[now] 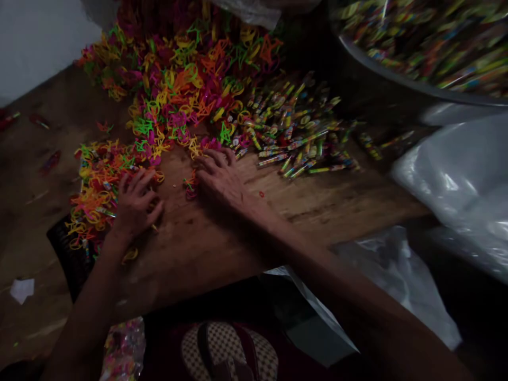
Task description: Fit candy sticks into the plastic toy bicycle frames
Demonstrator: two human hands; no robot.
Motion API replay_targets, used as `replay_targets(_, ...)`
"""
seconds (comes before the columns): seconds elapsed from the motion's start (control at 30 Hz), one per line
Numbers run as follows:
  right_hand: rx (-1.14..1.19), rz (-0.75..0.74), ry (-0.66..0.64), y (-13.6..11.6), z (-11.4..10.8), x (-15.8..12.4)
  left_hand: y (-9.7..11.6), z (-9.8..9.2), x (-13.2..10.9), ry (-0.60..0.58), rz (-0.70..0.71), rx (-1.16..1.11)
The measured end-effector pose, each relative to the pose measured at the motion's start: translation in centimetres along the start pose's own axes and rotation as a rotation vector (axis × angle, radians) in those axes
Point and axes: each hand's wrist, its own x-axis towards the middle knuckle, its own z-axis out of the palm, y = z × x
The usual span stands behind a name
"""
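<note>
My left hand (135,201) lies palm down on the wooden board (222,238), fingers spread, its fingertips at the edge of a small heap of bright plastic loops (99,182). My right hand (218,172) rests flat further right, fingers stretched toward a big pile of neon plastic shapes (186,69), with a few loose pieces (190,185) beside its thumb. Neither hand grips anything that I can see. A heap of small colourful wrapped sticks (293,127) lies just right of my right hand.
A large round tray (416,84) full of more coloured sticks sits at the top right. Clear plastic bags (456,185) lie to the right and below the board. A patterned sandal (230,352) shows at the bottom. Scraps lie on the floor (24,169) at left.
</note>
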Motion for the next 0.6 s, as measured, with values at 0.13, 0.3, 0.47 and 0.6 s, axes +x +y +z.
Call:
replay_targets(0.13, 0.011, 0.037, 0.003, -1.1, -0.5, -3.0, -1.8, -0.2, 0.7, -0.006, -0.056, -0.035)
replay_targets(0.3, 0.084, -0.013, -0.054, -2.6, -0.9, -5.6, 0.8, -0.4, 1.5, 0.047, -0.179, -0.072)
replay_targets(0.47, 0.225, 0.058, 0.101, -1.4, -1.4, -6.6, 7.7, 0.7, 1.3, 0.035, -0.343, -0.242)
replay_targets(0.6, 0.128, 0.262, 0.274, 1.4, -2.8, -6.5, 10.4, 2.2, 1.9, -0.081, -0.519, -0.227)
